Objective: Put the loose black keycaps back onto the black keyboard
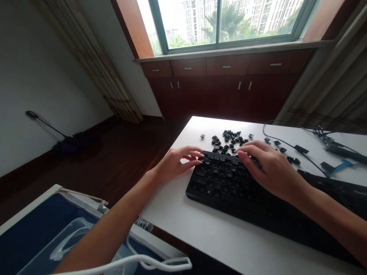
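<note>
Leaning on the white wall at the left of the frame: a long-handled broom [43, 121], its head down on the dark wooden floor [120, 160].

Lower left corner: a blue bag [25, 233] with clear plastic and white handles, partly crossed by the person's forearm.

Centre: a white surface [206, 236] runs from the middle to the right edge.

The left hand [174, 164] lies palm down at the far left corner of a black keyboard [220, 183]. Its fingers are loosely stretched and released, with the tips touching the corner's edge and nothing enclosed.

The keyboard sits at an angle on the surface, near its front left edge.

Just behind it, toward the window, is a scatter of loose black keycaps [229, 138].

The right hand [271, 168] rests palm down over the keyboard's top rows, fingers curled onto the keys. I cannot tell whether they pinch a cap, as the tips are hidden.

Right of centre: a thin black cable [286, 145] loops across the surface, with a few stray caps beside it.

Far right: a small blue brush [341, 166] lies flat, well apart from both hands.
</note>
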